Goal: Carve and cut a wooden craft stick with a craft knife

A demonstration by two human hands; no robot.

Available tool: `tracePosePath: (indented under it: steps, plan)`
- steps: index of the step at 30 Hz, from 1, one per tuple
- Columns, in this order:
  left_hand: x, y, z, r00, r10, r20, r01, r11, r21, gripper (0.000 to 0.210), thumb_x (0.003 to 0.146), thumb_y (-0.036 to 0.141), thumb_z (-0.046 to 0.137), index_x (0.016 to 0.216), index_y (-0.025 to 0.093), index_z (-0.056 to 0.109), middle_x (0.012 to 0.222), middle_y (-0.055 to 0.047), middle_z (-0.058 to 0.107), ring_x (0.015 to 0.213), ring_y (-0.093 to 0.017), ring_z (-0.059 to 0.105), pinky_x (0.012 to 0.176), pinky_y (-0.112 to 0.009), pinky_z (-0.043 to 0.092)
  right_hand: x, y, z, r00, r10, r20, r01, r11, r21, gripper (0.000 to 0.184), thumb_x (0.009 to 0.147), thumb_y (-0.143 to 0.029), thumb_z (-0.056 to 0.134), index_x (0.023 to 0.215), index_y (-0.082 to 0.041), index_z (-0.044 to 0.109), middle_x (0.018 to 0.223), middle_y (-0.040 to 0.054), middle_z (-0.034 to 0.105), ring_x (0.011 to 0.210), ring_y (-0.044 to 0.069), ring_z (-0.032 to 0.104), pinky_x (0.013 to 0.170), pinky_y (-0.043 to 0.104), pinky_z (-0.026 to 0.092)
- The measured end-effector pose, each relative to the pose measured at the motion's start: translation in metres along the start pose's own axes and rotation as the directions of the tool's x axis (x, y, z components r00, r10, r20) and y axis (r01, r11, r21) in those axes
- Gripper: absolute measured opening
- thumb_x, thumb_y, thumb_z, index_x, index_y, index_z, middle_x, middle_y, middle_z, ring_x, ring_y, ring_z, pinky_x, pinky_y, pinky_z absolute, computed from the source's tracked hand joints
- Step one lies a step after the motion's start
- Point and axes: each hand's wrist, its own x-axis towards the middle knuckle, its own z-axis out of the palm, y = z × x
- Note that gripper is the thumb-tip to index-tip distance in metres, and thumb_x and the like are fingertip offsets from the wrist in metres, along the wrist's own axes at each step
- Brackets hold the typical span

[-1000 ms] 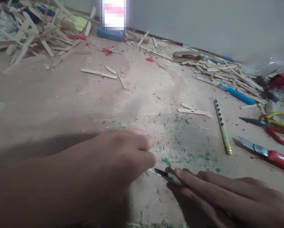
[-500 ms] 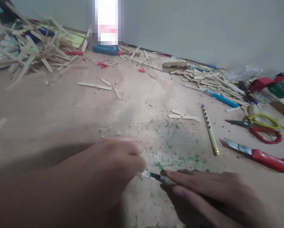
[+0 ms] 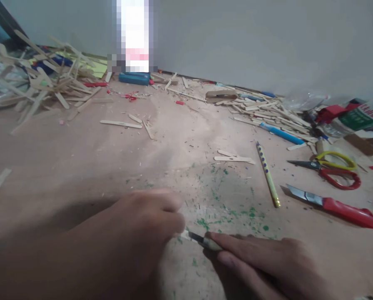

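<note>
My left hand (image 3: 152, 216) is closed with thumb and fingers pinched together, low in the middle of the view. A short pale end of a wooden craft stick (image 3: 184, 235) sticks out from the pinch; the rest is hidden behind the hand. My right hand (image 3: 261, 254) is wrapped around the light handle of a small craft knife (image 3: 213, 244). Its dark blade points left and lies at the stick's end, close to my left fingertips. Whether the edge bites into the wood cannot be made out. Green specks are scattered on the tabletop (image 3: 180, 275) around both hands.
To the right lie a dotted pencil (image 3: 267, 175), a red-handled knife (image 3: 345, 211) and scissors (image 3: 336, 168). Craft sticks are heaped at the back left (image 3: 46, 79) and back right (image 3: 274, 109). A blue pen (image 3: 282, 133) rests by the right heap. A bright pixelated screen stands against the wall.
The view has shifted, so the tabletop things appear further left and slightly lower. Both hands keep their grips, and the knife blade stays at the stick's end.
</note>
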Motion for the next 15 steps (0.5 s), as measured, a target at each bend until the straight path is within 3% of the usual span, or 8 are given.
tracePosePath:
  steps: [4, 10, 15]
  plan:
    - [-0.001, 0.0, -0.002, 1.0, 0.004, 0.0, -0.004, 1.0, 0.001, 0.045, 0.097, -0.013, 0.051, 0.087, 0.023, 0.075, 0.092, 0.001, 0.075, 0.078, -0.015, 0.068, 0.072, -0.03, 0.047, 0.001, 0.006, 0.0, 0.999, 0.038, 0.024, -0.038, 0.999, -0.003, 0.05, 0.119, -0.073, 0.088, 0.136, -0.029, 0.101, 0.087, 0.0052, 0.083, 0.077, 0.024, 0.081, 0.065, 0.027, 0.064]
    - [0.006, 0.001, 0.001, 0.995, -0.01, 0.101, 0.0, 0.995, 0.1, 0.019, 0.106, 0.01, 0.076, 0.11, 0.025, 0.086, 0.094, 0.0, 0.074, 0.087, -0.021, 0.068, 0.083, -0.029, 0.059, 0.005, 0.011, 0.009, 0.993, 0.072, 0.096, -0.074, 0.997, 0.023, 0.05, 0.117, -0.075, 0.089, 0.128, -0.028, 0.101, 0.084, 0.0042, 0.081, 0.077, 0.024, 0.079, 0.066, 0.027, 0.061]
    - [0.008, 0.004, 0.003, 0.991, -0.066, 0.116, 0.059, 0.996, 0.06, 0.015, 0.109, 0.015, 0.077, 0.114, 0.025, 0.086, 0.098, -0.002, 0.075, 0.092, -0.023, 0.068, 0.089, -0.03, 0.061, 0.005, 0.012, 0.018, 0.983, 0.096, 0.155, -0.106, 0.993, 0.06, 0.049, 0.116, -0.074, 0.089, 0.124, -0.027, 0.101, 0.081, 0.0033, 0.079, 0.076, 0.024, 0.076, 0.066, 0.028, 0.059]
